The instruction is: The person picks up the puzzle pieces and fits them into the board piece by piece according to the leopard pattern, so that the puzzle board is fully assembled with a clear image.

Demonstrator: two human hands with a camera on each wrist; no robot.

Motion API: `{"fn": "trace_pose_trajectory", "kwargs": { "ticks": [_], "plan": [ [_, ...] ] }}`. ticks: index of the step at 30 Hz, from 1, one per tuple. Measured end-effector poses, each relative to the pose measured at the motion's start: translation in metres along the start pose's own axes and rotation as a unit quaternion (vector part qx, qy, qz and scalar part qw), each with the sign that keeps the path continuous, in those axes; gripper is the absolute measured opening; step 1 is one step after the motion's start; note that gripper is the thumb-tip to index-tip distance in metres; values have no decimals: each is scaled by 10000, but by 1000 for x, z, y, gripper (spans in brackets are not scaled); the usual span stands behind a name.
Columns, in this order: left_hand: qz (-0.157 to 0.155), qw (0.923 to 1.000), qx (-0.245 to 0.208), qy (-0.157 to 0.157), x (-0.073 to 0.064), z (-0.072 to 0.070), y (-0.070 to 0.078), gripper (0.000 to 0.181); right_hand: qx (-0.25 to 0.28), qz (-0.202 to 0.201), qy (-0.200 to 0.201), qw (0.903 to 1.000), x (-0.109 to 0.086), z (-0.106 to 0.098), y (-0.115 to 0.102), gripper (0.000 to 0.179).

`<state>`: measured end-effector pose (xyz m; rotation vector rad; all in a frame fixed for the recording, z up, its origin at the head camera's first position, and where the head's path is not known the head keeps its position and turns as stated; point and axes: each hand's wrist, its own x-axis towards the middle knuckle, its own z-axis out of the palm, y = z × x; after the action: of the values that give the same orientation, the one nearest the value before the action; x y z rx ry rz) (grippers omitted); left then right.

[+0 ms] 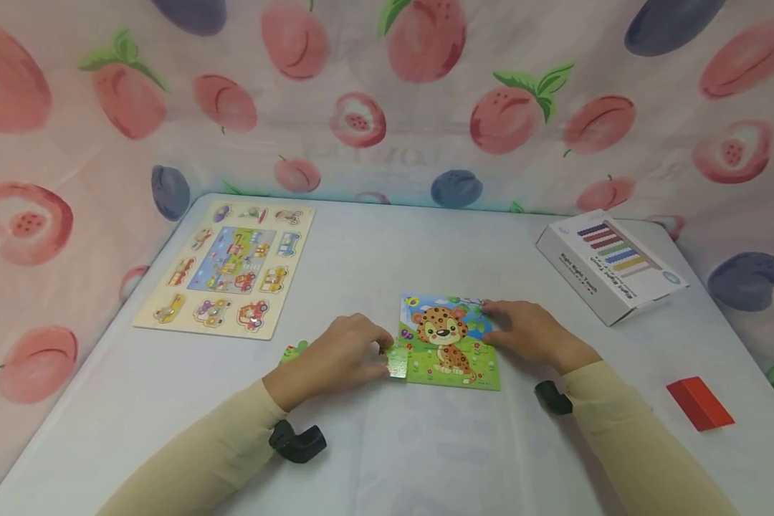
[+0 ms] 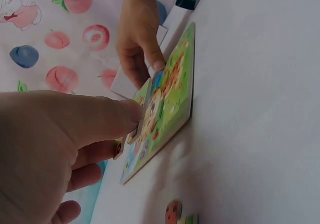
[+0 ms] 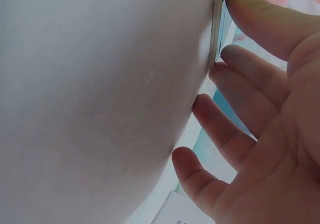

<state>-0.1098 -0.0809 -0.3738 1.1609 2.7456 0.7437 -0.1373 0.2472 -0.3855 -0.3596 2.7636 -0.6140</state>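
A leopard jigsaw puzzle (image 1: pixel 451 344) lies flat on the white table. My left hand (image 1: pixel 345 355) is at its left side and pinches a green puzzle piece (image 1: pixel 397 362) between thumb and fingers. In the left wrist view, the pinched piece (image 2: pixel 143 94) overlaps the puzzle board (image 2: pixel 172 101). My right hand (image 1: pixel 525 330) touches the board's right edge with thumb and fingertips, the fingers loosely extended in the right wrist view. Partly hidden behind the left wrist lies another puzzle piece (image 1: pixel 292 352), with green and red on it.
A wooden vehicle puzzle board (image 1: pixel 290 294) lies at the back left. At the back right stands a white box (image 1: pixel 613 265) printed with coloured bars. A red block (image 1: pixel 699 403) is on the right side. Peach-patterned cloth (image 1: pixel 426 129) hangs behind the table.
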Motion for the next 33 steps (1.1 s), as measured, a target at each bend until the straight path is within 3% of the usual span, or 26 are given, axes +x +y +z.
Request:
{"fn": "trace_pose_trajectory", "kwargs": {
  "ticks": [16, 26, 33],
  "plan": [
    [389, 9989, 137, -206, 33, 21, 22, 25, -123, -77, -21, 9999, 0, 0, 3, 54],
    [335, 9982, 239, -428, 50, 35, 31, 27, -137, -206, -9, 9997, 0, -1, 6, 52],
    [419, 9981, 222, -402, 59, 42, 38, 31, -60, -236, 14, 9997, 0, -2, 7, 52]
  ]
}}
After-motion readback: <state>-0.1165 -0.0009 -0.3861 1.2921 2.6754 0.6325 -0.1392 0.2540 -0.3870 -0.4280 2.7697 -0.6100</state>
